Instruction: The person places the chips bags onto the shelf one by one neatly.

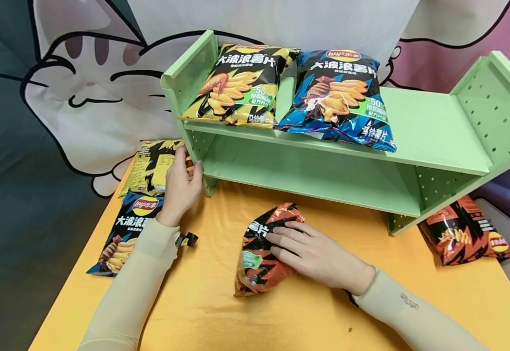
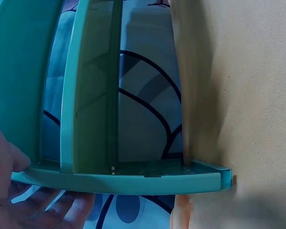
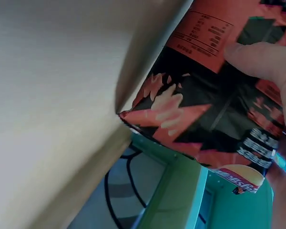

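Note:
My right hand (image 1: pixel 313 251) grips a red-and-black bag of potato chips (image 1: pixel 259 265), tilted over the table. In the right wrist view, the thumb presses the printed back of that chip bag (image 3: pixel 190 105). At the left end of the green two-tier shelf (image 1: pixel 430 122), my left hand (image 1: pixel 182 183) holds the side panel. The left wrist view has the thumb on one side of the panel's edge (image 2: pixel 148 182) and the fingers on the other. A yellow chip bag (image 1: pixel 233 92) and a blue one (image 1: pixel 340 100) lean on the shelf's upper tier.
Left of the shelf lie another yellow bag (image 1: pixel 142 165) and another blue bag (image 1: pixel 125 234), partly behind the left arm. More red chip packaging (image 1: pixel 465 234) lies at the right end. A yellow cloth (image 1: pixel 202 312) covers the table; a cat-print curtain (image 1: pixel 88 122) hangs behind.

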`<state>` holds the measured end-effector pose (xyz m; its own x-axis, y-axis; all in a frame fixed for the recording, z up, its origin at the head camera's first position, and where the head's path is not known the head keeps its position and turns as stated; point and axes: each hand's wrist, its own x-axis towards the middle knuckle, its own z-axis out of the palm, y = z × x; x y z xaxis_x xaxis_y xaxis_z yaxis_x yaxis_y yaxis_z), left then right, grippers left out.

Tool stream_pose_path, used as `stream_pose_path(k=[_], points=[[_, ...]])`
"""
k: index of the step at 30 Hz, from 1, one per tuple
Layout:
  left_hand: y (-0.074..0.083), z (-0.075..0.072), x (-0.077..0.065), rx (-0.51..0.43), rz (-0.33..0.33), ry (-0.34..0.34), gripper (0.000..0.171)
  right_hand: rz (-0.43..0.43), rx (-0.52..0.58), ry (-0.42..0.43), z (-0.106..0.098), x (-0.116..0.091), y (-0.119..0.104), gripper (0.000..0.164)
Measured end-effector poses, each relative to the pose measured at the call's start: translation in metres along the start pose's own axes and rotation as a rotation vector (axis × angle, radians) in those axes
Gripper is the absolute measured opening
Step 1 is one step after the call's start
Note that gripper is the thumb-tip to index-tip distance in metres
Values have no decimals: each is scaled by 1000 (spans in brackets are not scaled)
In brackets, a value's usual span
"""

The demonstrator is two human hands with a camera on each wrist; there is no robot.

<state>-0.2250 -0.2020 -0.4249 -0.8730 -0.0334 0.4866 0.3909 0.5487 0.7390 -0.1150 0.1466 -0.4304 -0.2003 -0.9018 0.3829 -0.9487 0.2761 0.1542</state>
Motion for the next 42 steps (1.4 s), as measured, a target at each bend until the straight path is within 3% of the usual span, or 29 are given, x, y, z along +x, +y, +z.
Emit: stream_pose_path(k=[13,17,21,23,26,31,38,42], points=[[0,1,0,-1,-6,4,40,89,45,6,-5,-50,-5,38],[-1,1,0,7,0,5,40,140,58,-19,-1,-64,-5,37],[-1,1,0,8,2,6,40,210,129,-42,-1,-74,-7,20],[0,1,0,9,3,6,40,260,166,-58,-3,-78,-9,29],[0,1,0,8,2,4,40,349,207,-74,-5,-80,-13,36],[0,0,0,3,-2,2,41,525,229,-56,-7,-76,-22,26],[1,0,0,-7,-10,2,40,1007,378,-119,-14,-65,-31,23],[1,0,0,-9,-17,-2,41,1209,545,-170,-18,-57,-29,42]])
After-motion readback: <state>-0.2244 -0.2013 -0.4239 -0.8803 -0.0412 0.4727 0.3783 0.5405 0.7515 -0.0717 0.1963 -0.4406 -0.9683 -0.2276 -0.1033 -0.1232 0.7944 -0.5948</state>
